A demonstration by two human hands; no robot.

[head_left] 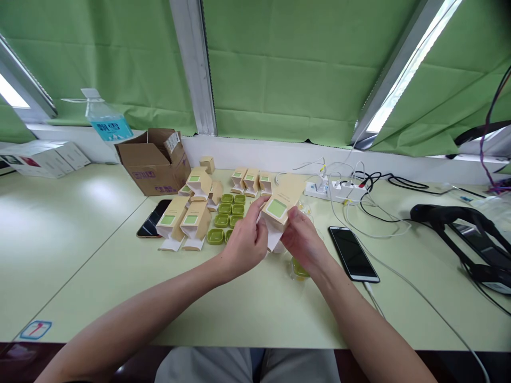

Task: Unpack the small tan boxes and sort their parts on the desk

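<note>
Between my two hands, above the table, is a small tan cardboard box [278, 206] with a green square on its face and a raised flap. My left hand [248, 238] pinches its left edge. My right hand [302, 238] grips its lower right side, and the white inside of a flap hangs below. Left of my left hand stand several green-lidded small containers [222, 220] in rows. Similar tan boxes [195, 219] with open flaps stand farther left and behind. Another green-lidded container [299, 267] sits partly hidden under my right wrist.
A larger brown carton [155, 165] stands at the back left beside a water bottle [104, 117]. A phone [353, 254] lies right of my hands, and a dark phone [154, 219] lies left. Cables run from a power strip [335, 190]; a black headset-like frame [463, 234] is far right.
</note>
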